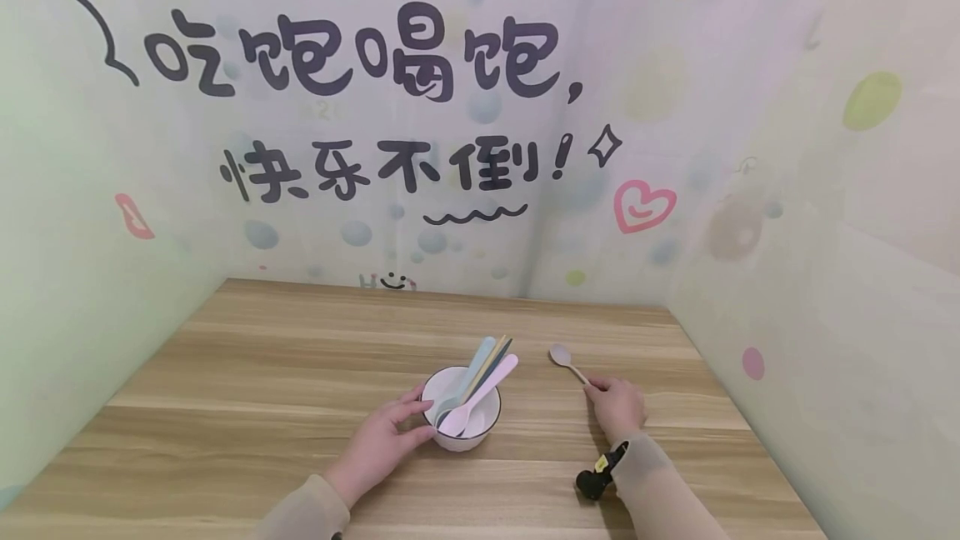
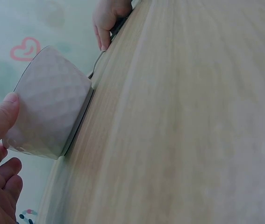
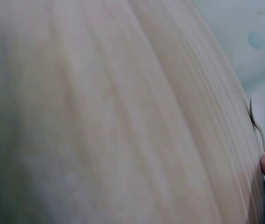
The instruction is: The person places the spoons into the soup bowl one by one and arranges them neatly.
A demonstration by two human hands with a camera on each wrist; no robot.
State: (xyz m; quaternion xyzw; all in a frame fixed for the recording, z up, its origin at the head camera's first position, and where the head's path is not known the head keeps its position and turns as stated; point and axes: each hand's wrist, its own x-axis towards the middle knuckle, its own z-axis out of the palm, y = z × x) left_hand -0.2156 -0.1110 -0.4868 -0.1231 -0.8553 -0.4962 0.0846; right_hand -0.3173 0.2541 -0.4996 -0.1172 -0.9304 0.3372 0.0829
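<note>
A white bowl (image 1: 462, 443) with a dark rim stands on the table, its dimpled outer wall (image 2: 53, 102) showing in the left wrist view. In it lean several utensils: a light blue spoon (image 1: 480, 357), a pale pink spoon (image 1: 491, 383), and a tan and a dark handle between them. My left hand (image 1: 381, 442) holds the bowl at its left side, thumb against the wall near the rim. To the right, my right hand (image 1: 619, 408) pinches the handle of a beige spoon (image 1: 560, 355). The bowl of that spoon (image 3: 256, 110) points away from me, low over the tabletop.
The wood-grain table (image 1: 247, 407) meets a printed back wall (image 1: 450, 248) and pale side walls. A black device (image 1: 596, 483) is strapped at my right wrist, close over the table.
</note>
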